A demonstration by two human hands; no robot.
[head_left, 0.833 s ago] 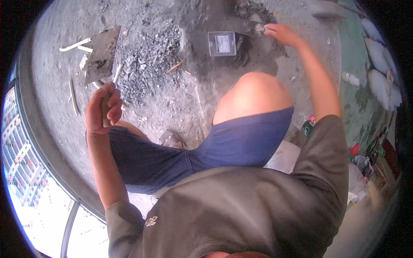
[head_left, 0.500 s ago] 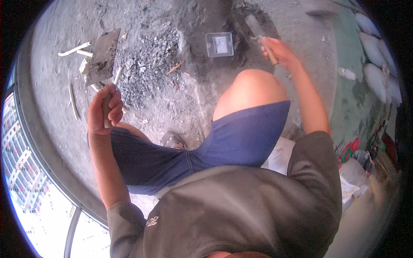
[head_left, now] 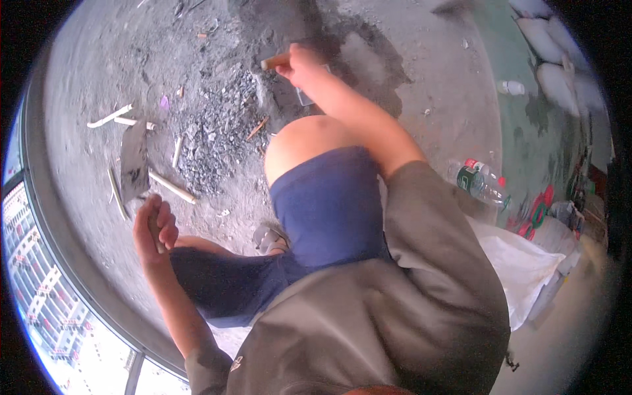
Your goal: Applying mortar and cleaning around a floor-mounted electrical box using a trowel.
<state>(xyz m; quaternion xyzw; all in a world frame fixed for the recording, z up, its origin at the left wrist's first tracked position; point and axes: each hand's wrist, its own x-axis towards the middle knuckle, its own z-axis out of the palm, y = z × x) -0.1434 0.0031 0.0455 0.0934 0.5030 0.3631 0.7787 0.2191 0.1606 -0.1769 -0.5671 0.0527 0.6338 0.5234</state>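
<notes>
My left hand (head_left: 154, 227) is closed round the handle of a flat trowel (head_left: 134, 158) with a rectangular, grey-smeared blade, held up at the left. Ahead of my raised knee, my right hand (head_left: 303, 64) grips the wooden handle (head_left: 275, 61) of a small trowel. The handle's end points left; its blade cannot be made out now. Partly behind my right forearm sits a clear plastic box (head_left: 304, 96) on the ground. A heap of dark grey crushed stone (head_left: 217, 125) lies between my hands, and a damp dark patch (head_left: 378, 62) spreads beyond the box.
Pale sticks (head_left: 172, 186) lie scattered near the left trowel. Plastic bottles (head_left: 484, 182) and a white sack (head_left: 517, 263) are at my right. Filled sacks (head_left: 556, 85) lie at the far right. A curved ledge (head_left: 69, 247) and window run along the left.
My right hand has swung left across the plastic box, and its trowel handle now points left. My left hand with the flat trowel has dropped lower in view. The view has shifted.
</notes>
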